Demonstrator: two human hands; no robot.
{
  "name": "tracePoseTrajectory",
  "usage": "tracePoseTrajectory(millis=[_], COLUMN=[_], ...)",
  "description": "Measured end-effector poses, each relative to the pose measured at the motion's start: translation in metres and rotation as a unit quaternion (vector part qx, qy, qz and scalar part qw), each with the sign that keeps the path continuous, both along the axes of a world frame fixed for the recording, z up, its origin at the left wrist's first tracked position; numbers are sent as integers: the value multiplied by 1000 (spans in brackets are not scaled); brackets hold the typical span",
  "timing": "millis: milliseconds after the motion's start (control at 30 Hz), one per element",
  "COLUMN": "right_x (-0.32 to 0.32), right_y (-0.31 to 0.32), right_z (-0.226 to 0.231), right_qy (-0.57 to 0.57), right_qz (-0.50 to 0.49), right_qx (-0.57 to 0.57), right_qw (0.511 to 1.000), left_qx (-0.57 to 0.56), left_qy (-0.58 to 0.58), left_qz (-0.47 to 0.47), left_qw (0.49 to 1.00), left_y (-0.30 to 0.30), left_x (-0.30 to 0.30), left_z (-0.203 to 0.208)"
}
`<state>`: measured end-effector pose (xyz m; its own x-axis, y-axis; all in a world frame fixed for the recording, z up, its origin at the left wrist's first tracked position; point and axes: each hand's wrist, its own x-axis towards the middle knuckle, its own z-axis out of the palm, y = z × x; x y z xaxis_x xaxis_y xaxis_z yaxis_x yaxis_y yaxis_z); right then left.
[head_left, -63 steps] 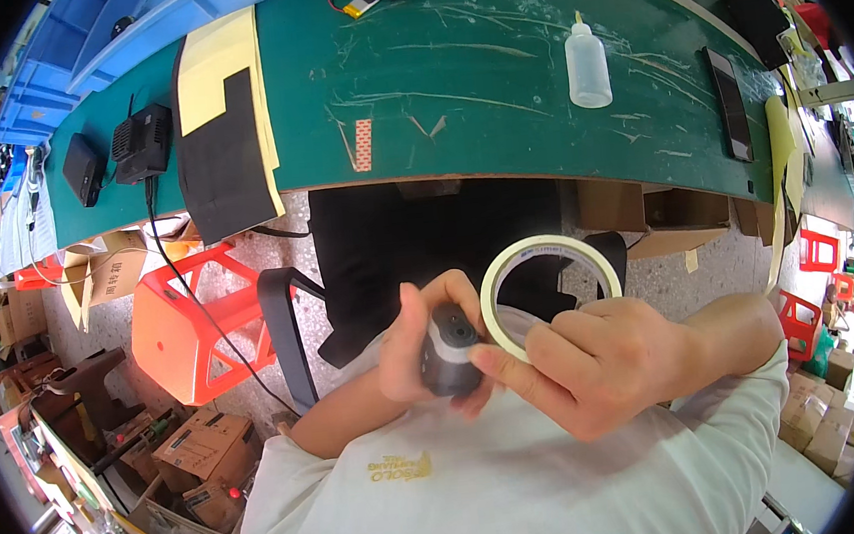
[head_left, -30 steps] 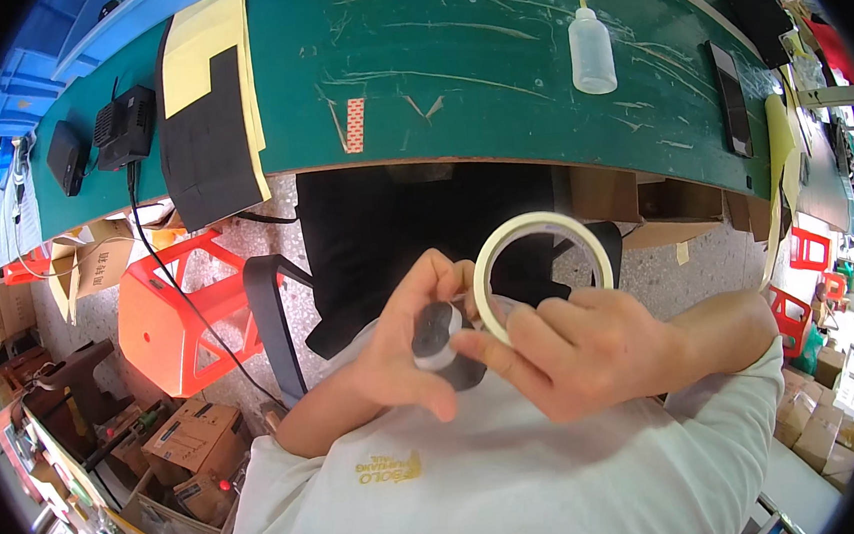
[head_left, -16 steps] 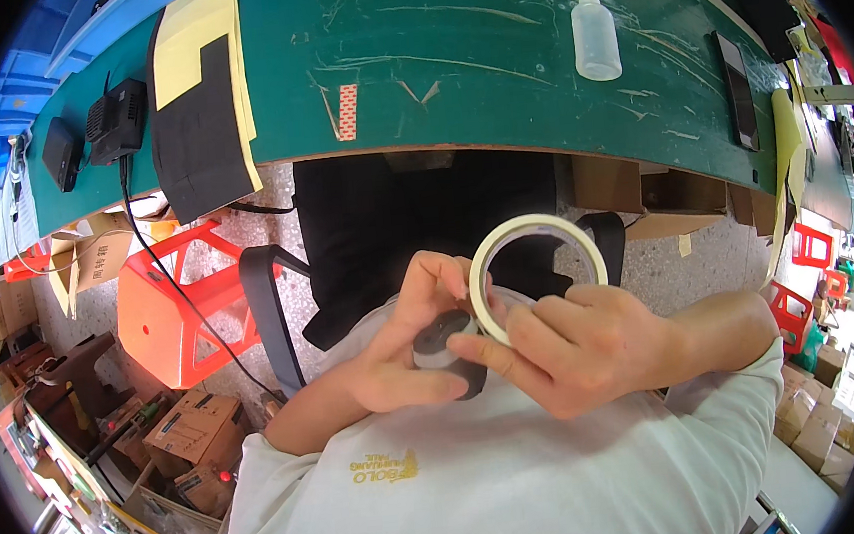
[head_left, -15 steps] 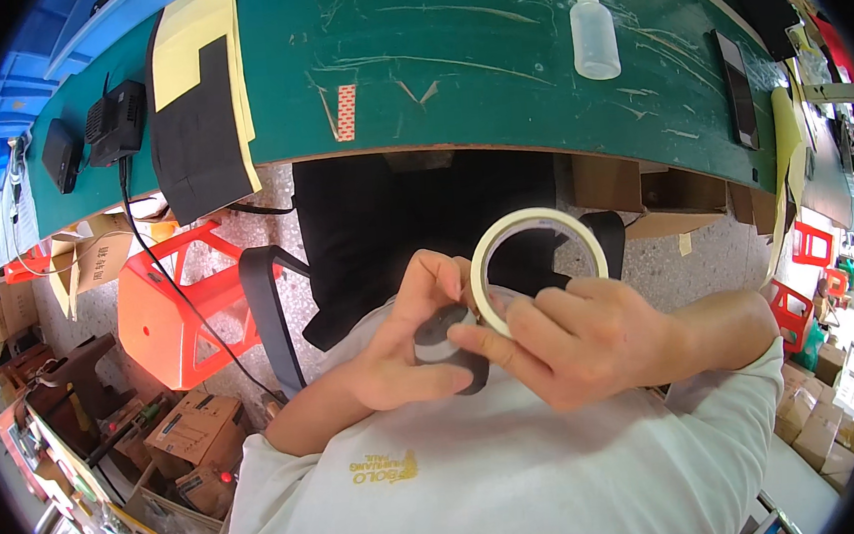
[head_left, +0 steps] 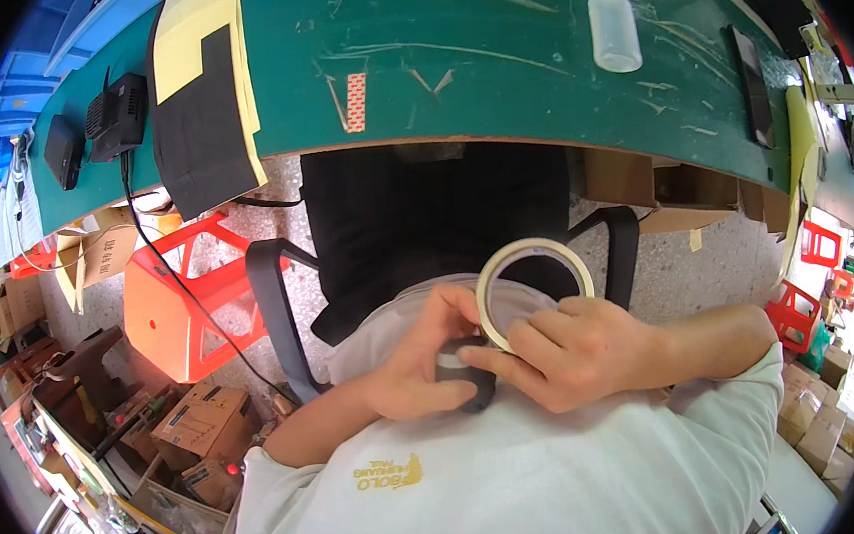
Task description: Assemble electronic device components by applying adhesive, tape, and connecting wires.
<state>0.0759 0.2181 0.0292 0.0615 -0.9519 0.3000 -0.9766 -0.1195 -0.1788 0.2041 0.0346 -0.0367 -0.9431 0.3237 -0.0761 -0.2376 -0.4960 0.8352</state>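
Close to my white shirt, my left hand (head_left: 415, 370) is closed around a small dark rounded object with a lighter grey band (head_left: 471, 376); its kind is not clear. My right hand (head_left: 572, 352) grips a roll of cream-coloured tape (head_left: 485, 298), which stands tilted with its ring facing up. The index finger of that hand reaches to the dark object and touches its top edge. Fingers partly hide the dark object, and the lower part of the roll lies behind my right fingers.
Ahead is a green worktable (head_left: 493, 91) with a clear squeeze bottle (head_left: 615, 29), a phone (head_left: 751, 86), black and yellow sheets (head_left: 196, 114) and a black device (head_left: 117, 116). A black chair (head_left: 422, 207) sits below its edge. Left are a red stool (head_left: 176, 322) and cardboard boxes (head_left: 206, 422).
Both hands have come slightly lower in the view, with the tape roll and dark object still held. The roll has tilted a little. The whole view has shifted slightly.
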Motion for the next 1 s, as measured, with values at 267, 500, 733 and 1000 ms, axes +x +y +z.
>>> tracePoseTrajectory(millis=[267,500,733,1000], right_x=[34,41,42,41], right_y=[13,16,20,18], right_z=[-21,-11,-14,-7], right_qy=[-77,-85,-96,-70], right_qz=[-26,-18,26,33], right_qx=[50,22,-13,-23], right_qw=[995,996,995,997], left_qx=[-68,-84,-49,-74], left_qy=[-41,-75,-99,-106], left_qz=[-33,-1,86,73], left_qw=[996,994,990,989], left_y=[-15,-20,-10,-12], left_x=[31,39,45,44], left_z=[8,25,21,21])
